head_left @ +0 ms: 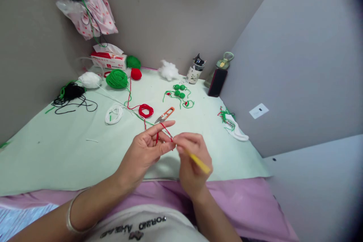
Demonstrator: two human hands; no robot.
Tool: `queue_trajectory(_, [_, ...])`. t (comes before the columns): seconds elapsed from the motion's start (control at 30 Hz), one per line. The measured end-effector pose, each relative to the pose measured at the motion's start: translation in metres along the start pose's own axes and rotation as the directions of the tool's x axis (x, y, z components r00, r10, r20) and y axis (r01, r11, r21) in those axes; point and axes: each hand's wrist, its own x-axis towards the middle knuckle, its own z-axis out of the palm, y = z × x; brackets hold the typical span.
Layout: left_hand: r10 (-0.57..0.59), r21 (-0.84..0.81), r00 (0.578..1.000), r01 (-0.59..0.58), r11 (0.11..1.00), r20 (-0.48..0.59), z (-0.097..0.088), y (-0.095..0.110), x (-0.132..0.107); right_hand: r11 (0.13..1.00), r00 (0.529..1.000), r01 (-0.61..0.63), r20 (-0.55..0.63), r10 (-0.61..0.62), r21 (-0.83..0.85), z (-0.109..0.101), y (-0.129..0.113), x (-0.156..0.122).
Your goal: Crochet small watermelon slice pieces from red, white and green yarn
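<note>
My left hand holds red yarn, which runs over the raised index finger and down to the thumb tip. In my right hand is a crochet hook with a yellow handle. Its tip meets the yarn at my left thumb, where fingers hide the stitch itself. Just beyond my fingers lie orange-handled thread snips. A coil of red yarn rests on the table behind my left hand, with a strand leading toward it.
Behind stand green yarn, a red ball, white yarn and black yarn. Small green crocheted balls lie mid-table, near white stuffing. A cup, a phone and a bottle stand back right.
</note>
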Motion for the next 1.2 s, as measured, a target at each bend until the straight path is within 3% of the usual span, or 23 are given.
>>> queue_trajectory(0.07, [-0.08,-0.076,0.996,0.083,0.994,0.048,-0.001,0.0,0.001,0.965,0.98,0.194,0.002,-0.197,-0.177,0.0,0.003,-0.003])
queue_trajectory(0.1, [-0.117,-0.11,0.99,0.125,0.986,0.075,-0.002,0.0,0.001,0.957,0.974,0.221,-0.008,-0.227,-0.187,-0.001,0.004,-0.003])
queue_trajectory(0.17, [-0.146,-0.159,0.985,0.159,0.974,0.095,-0.006,0.003,0.003,0.987,0.988,0.142,-0.052,-0.147,-0.081,-0.004,0.003,0.001])
queue_trajectory(0.23, [-0.114,-0.176,0.991,0.125,0.976,0.071,-0.008,0.005,0.005,0.991,0.992,-0.019,-0.123,0.035,0.13,-0.006,-0.001,0.007])
queue_trajectory(0.33, [-0.023,-0.122,1.0,0.025,0.992,0.016,-0.005,0.005,0.004,0.904,0.968,-0.196,-0.07,0.239,0.379,-0.006,-0.007,0.014])
queue_trajectory(0.43, [0.046,-0.036,0.999,-0.046,0.998,0.0,0.001,0.003,0.002,0.933,0.981,-0.183,0.003,0.192,0.31,-0.002,-0.01,0.015])
queue_trajectory(0.53, [0.023,-0.014,0.999,-0.022,1.0,0.04,0.002,0.001,0.002,0.953,0.987,-0.158,0.008,0.162,0.258,0.0,-0.007,0.013])
queue_trajectory(0.73, [0.018,-0.01,0.998,-0.017,1.0,0.059,-0.008,0.001,0.005,0.799,0.926,-0.368,0.109,0.361,0.476,-0.005,0.004,0.013])
queue_trajectory(1.03, [0.025,0.038,0.996,-0.028,0.999,0.083,-0.012,0.0,0.002,0.718,0.881,-0.437,0.099,0.462,0.542,-0.004,0.004,0.015])
queue_trajectory(1.13, [0.021,0.038,0.996,-0.025,0.999,0.089,-0.012,0.0,0.003,0.731,0.885,-0.436,0.099,0.456,0.526,-0.004,0.004,0.016])
queue_trajectory(1.2, [0.027,0.036,0.996,-0.03,0.999,0.089,-0.01,-0.001,0.004,0.79,0.91,-0.398,0.092,0.405,0.466,-0.004,0.002,0.015])
